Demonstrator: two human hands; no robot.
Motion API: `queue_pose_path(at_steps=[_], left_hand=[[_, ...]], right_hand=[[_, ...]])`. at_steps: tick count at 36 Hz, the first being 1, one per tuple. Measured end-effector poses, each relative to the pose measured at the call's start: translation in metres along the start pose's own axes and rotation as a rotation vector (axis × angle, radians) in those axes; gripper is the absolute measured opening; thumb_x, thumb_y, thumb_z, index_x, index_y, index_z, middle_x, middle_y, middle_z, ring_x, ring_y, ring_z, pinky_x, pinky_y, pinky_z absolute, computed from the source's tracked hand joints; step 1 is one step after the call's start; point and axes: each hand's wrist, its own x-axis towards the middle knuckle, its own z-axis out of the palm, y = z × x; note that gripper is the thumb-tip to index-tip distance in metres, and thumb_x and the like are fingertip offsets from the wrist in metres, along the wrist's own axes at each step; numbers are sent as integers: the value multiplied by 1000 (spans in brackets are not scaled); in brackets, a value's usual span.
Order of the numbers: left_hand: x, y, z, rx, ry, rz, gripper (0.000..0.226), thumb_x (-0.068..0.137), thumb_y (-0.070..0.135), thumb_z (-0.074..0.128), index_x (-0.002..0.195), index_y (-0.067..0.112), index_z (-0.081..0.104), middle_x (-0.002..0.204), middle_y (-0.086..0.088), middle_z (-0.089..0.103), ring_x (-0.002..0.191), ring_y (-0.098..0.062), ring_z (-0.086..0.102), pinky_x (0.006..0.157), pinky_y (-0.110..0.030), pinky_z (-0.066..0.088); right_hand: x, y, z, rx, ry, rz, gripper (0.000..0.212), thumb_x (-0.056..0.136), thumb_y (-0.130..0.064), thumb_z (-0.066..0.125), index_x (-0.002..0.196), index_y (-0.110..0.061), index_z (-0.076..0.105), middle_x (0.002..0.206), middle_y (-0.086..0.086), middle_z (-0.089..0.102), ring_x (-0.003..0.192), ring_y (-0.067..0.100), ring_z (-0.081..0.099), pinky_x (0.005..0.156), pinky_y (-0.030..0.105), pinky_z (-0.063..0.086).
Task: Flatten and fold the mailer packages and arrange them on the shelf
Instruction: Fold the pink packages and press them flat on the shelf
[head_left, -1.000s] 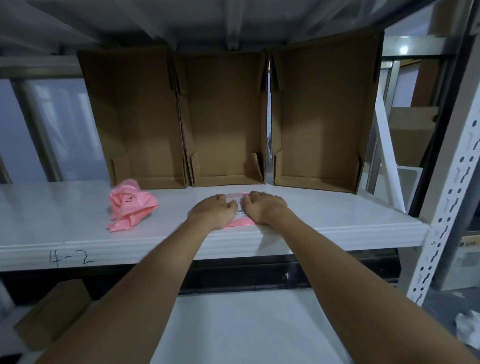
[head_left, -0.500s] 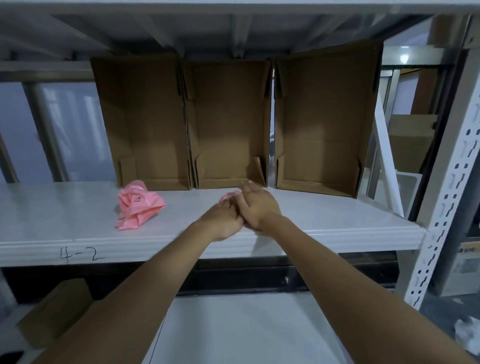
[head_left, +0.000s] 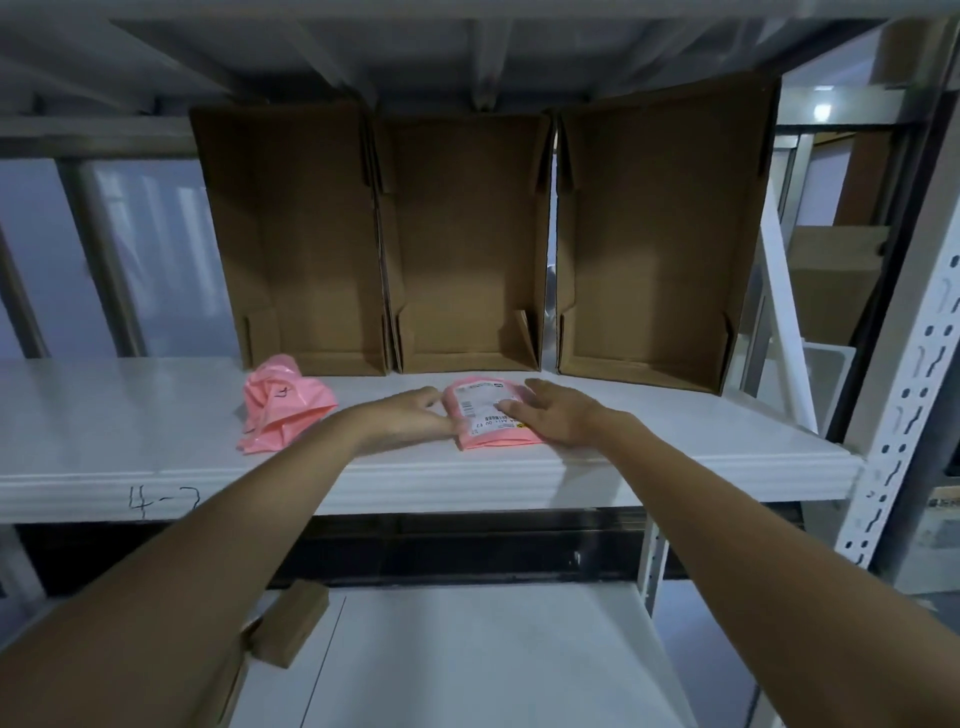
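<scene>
Since half a second ago: hands have parted; they were overlapped over the mailer, now one sits at each side and the label face is exposed.

White shelf (head_left: 156, 415), hand-marked "4-2" on its front lip, carries everything. Three open cardboard boxes (head_left: 467, 249) stand side by side at the back, touching or nearly so, openings facing the camera.

Crumpled pink mailer (head_left: 283, 402) lies left of centre on the shelf, just in front of the leftmost box, untouched, apart from both hands.

Folded pink mailer (head_left: 485, 413) lies flat near the shelf's front edge, centre, white shipping label up.

Right hand (head_left: 553, 415): fingers straight and spread, palm down, pressing the mailer's right side.

Left hand (head_left: 410, 415): at the mailer's left edge, fingertips touching it; thumb and fingers look drawn together at the edge, but a pinch versus a push cannot be told.

Lower shelf below holds a small cardboard box (head_left: 291, 626).
</scene>
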Motion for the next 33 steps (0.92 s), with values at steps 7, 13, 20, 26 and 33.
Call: queue_pose_path(at_steps=[7, 13, 20, 26, 33], left_hand=[[28, 35, 28, 24, 294, 92, 45, 103, 37, 28, 141, 15, 39, 141, -9, 48, 123, -23, 49, 97, -33, 39], [46, 39, 41, 183, 258, 59, 47, 102, 25, 29, 145, 7, 36, 146, -13, 42, 130, -24, 42, 109, -31, 32], [53, 32, 35, 289, 225, -4, 58, 96, 45, 21, 143, 17, 38, 148, -6, 41, 129, -24, 43, 106, -41, 36], [51, 31, 40, 381, 236, -7, 60, 95, 47, 12, 146, 23, 34, 152, -2, 37, 137, -22, 35, 116, -43, 20], [42, 31, 49, 402, 265, 16, 57, 101, 38, 12, 153, 16, 14, 160, -7, 17, 147, -21, 15, 120, -40, 11]], right_hand=[[31, -13, 11, 155, 218, 3, 57, 101, -51, 24, 128, -11, 54, 131, 14, 57, 120, 30, 51, 100, 41, 39], [42, -23, 25, 106, 117, -45, 53, 104, -43, 18, 143, -18, 44, 148, 7, 45, 134, 25, 41, 110, 37, 29], [50, -19, 27, 6, 118, 45, 64, 98, -52, 13, 138, -20, 51, 142, 7, 50, 127, 24, 46, 100, 41, 37], [46, -20, 31, -68, 183, 117, 68, 97, -54, 10, 141, -17, 48, 141, 9, 50, 126, 26, 48, 94, 39, 37], [44, -21, 33, -142, 208, 127, 68, 98, -53, 8, 141, -17, 48, 143, 9, 50, 129, 25, 46, 104, 41, 35]])
